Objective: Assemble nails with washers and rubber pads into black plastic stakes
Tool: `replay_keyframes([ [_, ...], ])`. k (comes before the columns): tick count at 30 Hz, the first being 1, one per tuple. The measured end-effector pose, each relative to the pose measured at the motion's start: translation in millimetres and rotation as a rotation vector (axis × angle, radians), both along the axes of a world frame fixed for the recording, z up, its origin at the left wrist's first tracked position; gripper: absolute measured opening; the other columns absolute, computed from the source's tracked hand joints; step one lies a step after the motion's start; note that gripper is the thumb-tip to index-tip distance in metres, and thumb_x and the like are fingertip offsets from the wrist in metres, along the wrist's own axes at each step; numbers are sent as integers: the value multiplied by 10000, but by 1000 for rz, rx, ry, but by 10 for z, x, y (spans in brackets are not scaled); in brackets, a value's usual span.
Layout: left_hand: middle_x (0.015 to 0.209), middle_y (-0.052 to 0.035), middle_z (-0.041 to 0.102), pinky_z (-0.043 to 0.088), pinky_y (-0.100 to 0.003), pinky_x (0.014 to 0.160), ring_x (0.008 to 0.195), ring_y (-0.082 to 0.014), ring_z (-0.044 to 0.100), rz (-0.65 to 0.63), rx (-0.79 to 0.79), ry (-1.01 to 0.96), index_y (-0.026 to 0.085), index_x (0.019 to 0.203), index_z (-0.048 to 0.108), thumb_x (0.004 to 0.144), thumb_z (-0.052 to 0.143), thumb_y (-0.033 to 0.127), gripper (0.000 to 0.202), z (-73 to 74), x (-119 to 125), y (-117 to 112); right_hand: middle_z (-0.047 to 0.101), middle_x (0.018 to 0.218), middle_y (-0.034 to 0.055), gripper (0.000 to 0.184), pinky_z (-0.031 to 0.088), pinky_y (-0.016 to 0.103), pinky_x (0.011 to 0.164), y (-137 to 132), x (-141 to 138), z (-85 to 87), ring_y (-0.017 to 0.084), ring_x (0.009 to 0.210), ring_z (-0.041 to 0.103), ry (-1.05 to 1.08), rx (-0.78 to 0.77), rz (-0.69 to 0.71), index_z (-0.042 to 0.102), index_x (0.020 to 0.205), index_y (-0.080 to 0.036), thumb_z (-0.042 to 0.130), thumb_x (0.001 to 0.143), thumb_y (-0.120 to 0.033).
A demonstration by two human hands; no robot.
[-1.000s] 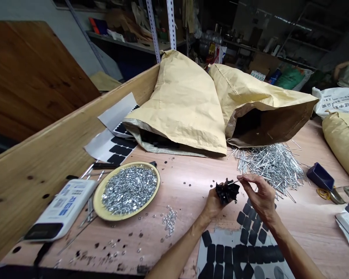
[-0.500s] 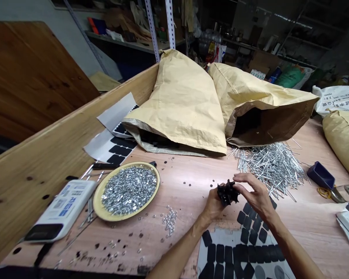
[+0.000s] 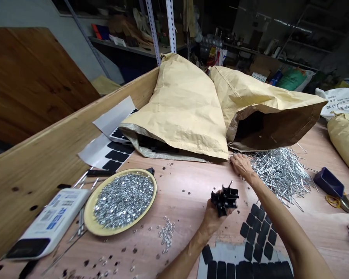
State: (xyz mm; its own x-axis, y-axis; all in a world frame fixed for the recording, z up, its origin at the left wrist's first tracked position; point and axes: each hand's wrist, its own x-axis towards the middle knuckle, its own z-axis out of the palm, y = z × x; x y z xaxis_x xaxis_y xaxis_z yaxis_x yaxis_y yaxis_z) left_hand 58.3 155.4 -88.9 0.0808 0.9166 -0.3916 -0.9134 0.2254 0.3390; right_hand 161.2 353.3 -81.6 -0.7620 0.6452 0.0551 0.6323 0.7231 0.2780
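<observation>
My left hand [image 3: 213, 215] is closed around a black plastic finned part [image 3: 224, 197], held just above the wooden table; a thin metal pin sticks up from the part. My right hand [image 3: 241, 164] reaches forward to the near left edge of the pile of silver metal pins [image 3: 279, 170], palm down with fingers curled onto the pins; what the fingertips hold is hidden. A yellow dish of small silver nuts [image 3: 120, 200] lies to the left. A few loose nuts [image 3: 165, 234] lie near my left forearm.
Two tan paper sacks [image 3: 189, 108] lie open at the back, a third [image 3: 347, 143] at the right. A sheet of black adhesive pads [image 3: 250, 248] lies under my arms, more sheets [image 3: 110, 143] by the wooden side board. A white device [image 3: 50, 223] and a blue tray [image 3: 328, 182] lie nearby.
My right hand left the black part and moved forward to the pin pile. The pin it was fitting now stands in the part. The view shifted slightly.
</observation>
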Motion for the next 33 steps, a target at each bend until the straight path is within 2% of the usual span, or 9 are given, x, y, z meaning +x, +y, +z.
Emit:
replay_keyframes([
  [2, 760, -49, 726, 541, -325, 774, 785, -222, 674, 15, 6, 208, 165, 718, 711, 525, 832, 237, 239, 55, -31, -15, 629, 839, 103, 252, 346, 315, 716, 54, -20, 4, 217, 792, 511, -10, -4, 51, 638, 833, -155, 430, 836, -12],
  [6, 822, -67, 734, 535, -336, 784, 810, -225, 675, 33, 48, 705, 163, 764, 722, 617, 763, 341, 233, 125, -70, -18, 632, 852, 96, 250, 356, 329, 764, 42, 27, 112, 220, 812, 520, 26, 21, 71, 615, 864, -157, 389, 874, -52],
  [9, 850, -85, 736, 531, -340, 788, 828, -233, 677, 48, 75, 758, 151, 790, 719, 616, 750, 364, 277, 85, -65, 14, 625, 818, 88, 254, 386, 338, 754, -159, 128, 328, 215, 775, 538, 254, 69, 28, 591, 924, -159, 338, 940, -168],
  [13, 815, -84, 738, 530, -349, 768, 814, -245, 678, 37, 97, 756, 146, 760, 718, 574, 771, 378, 302, 23, -35, 50, 619, 813, 58, 239, 430, 310, 697, -695, 313, 822, 191, 746, 559, 557, -21, 127, 583, 910, -194, 386, 953, -321],
  [16, 782, -72, 736, 521, -337, 747, 790, -244, 675, 36, 151, 800, 148, 733, 714, 548, 784, 348, 282, 87, -1, 45, 606, 815, 60, 259, 435, 295, 663, -1136, 415, 1191, 179, 748, 553, 529, -95, 185, 607, 861, -195, 406, 947, -333],
  [19, 757, -61, 731, 509, -314, 697, 736, -228, 664, 19, 211, 888, 146, 736, 709, 540, 786, 295, 258, 221, 39, -13, 610, 845, 71, 263, 410, 289, 639, -1447, 466, 1406, 176, 742, 521, 404, -39, 201, 628, 859, -192, 411, 947, -311],
  [23, 735, -41, 720, 489, -281, 663, 719, -210, 648, -27, 224, 1046, 138, 728, 704, 526, 777, 184, 220, 371, 75, -183, 595, 777, 61, 222, 340, 279, 587, -1673, 467, 1463, 170, 680, 456, 195, 12, 270, 621, 786, -193, 460, 927, -249],
  [29, 725, -6, 706, 476, -254, 654, 727, -190, 634, -188, 234, 1043, 138, 749, 709, 561, 721, 117, 190, 456, 100, -459, 562, 786, 50, 125, 331, 238, 569, -1936, 393, 1554, 139, 663, 450, 170, -266, 253, 553, 826, -161, 459, 874, -96],
  [33, 682, 12, 686, 460, -237, 624, 712, -182, 617, -254, 229, 1146, 148, 715, 698, 506, 748, 127, 216, 501, 120, -554, 547, 724, 25, 125, 344, 249, 609, -1966, 396, 1618, 146, 673, 449, 166, -349, 265, 515, 823, -173, 467, 823, -58],
])
